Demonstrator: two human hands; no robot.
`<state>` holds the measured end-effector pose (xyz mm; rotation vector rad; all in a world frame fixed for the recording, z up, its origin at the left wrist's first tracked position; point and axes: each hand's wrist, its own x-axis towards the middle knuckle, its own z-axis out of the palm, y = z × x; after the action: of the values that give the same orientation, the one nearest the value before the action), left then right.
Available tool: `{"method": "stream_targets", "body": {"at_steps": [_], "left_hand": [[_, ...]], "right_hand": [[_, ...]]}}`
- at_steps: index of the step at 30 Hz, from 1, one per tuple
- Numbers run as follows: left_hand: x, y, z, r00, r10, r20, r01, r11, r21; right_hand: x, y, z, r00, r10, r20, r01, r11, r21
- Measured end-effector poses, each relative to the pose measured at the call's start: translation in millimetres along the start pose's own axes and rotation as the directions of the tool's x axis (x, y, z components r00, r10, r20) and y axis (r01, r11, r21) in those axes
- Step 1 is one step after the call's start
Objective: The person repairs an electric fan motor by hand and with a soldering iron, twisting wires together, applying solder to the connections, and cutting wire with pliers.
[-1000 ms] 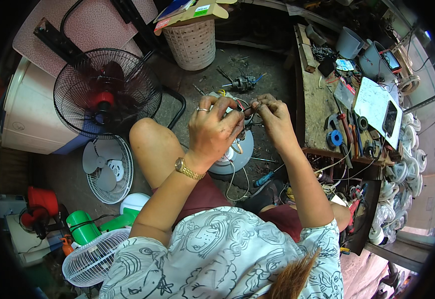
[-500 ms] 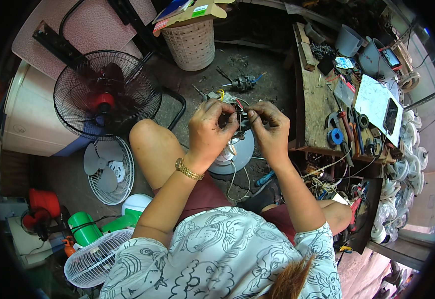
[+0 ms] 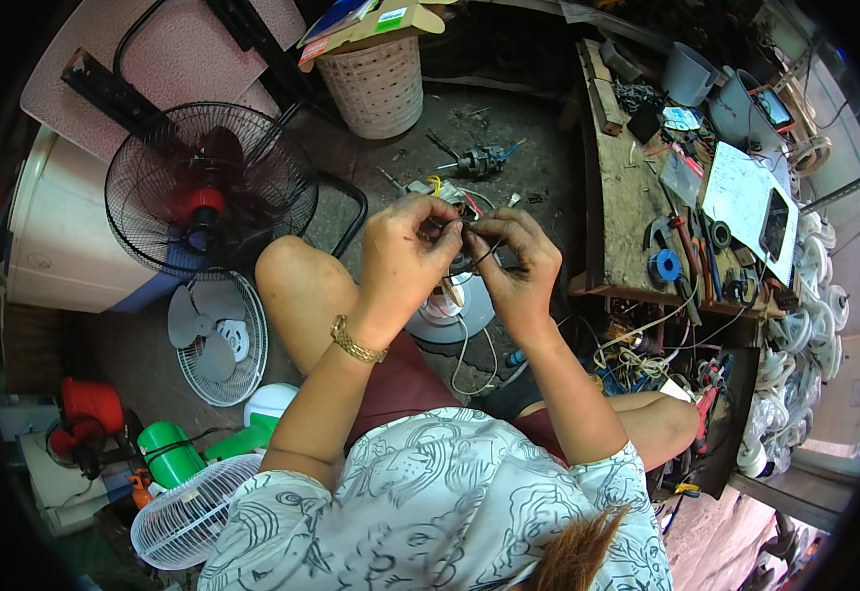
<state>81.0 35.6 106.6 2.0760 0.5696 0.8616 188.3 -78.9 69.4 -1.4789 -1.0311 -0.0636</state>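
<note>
My left hand point(image 3: 402, 254) and my right hand point(image 3: 514, 271) meet above the white round base point(image 3: 428, 322) of a fan, between my knees. Both have their fingertips pinched on a thin dark wire point(image 3: 485, 256), with darkened fingers. Behind them are red, yellow and white wires point(image 3: 472, 205) and small parts, partly hidden by my hands. A white cord point(image 3: 464, 363) hangs from the base. A loose motor point(image 3: 481, 163) lies on the floor just beyond.
A black fan point(image 3: 205, 202), white fan guards point(image 3: 195, 507) and green fan housings point(image 3: 166, 459) stand to the left. A lattice basket point(image 3: 371, 89) is ahead. At right, a wooden bench point(image 3: 617, 236) holds tools, papers and a phone point(image 3: 774, 222); cords are heaped beneath.
Both hands have shifted slightly left, the right one also lower and closer to the left, their fingertips coming together on the wire. More of the dark wire shows across my right fingers.
</note>
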Motion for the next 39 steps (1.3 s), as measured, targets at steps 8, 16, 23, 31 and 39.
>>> {"method": "stream_targets", "body": {"at_steps": [8, 16, 23, 31, 39], "left_hand": [[23, -5, -17, 0.962, -0.095, 0.257, 0.106, 0.994, -0.031], [38, -6, -23, 0.907, -0.165, 0.387, 0.158, 0.986, 0.050], [21, 1, -22, 0.989, -0.014, 0.150, 0.020, 0.999, -0.036], [-10, -14, -20, 0.967, 0.254, -0.017, -0.247, 0.953, 0.173], [-3, -15, -15, 0.960, 0.277, 0.032, -0.278, 0.943, 0.182]], "right_hand": [[-8, 15, 4, 0.980, -0.201, 0.008, 0.201, 0.975, -0.098], [-10, 18, 5, 0.982, -0.187, 0.019, 0.188, 0.981, -0.052], [-10, 20, 5, 0.988, -0.154, 0.000, 0.154, 0.988, -0.031], [-13, 20, 5, 0.985, -0.172, -0.007, 0.172, 0.984, -0.055], [-12, 21, 3, 0.976, -0.218, 0.009, 0.218, 0.973, -0.073]]}}
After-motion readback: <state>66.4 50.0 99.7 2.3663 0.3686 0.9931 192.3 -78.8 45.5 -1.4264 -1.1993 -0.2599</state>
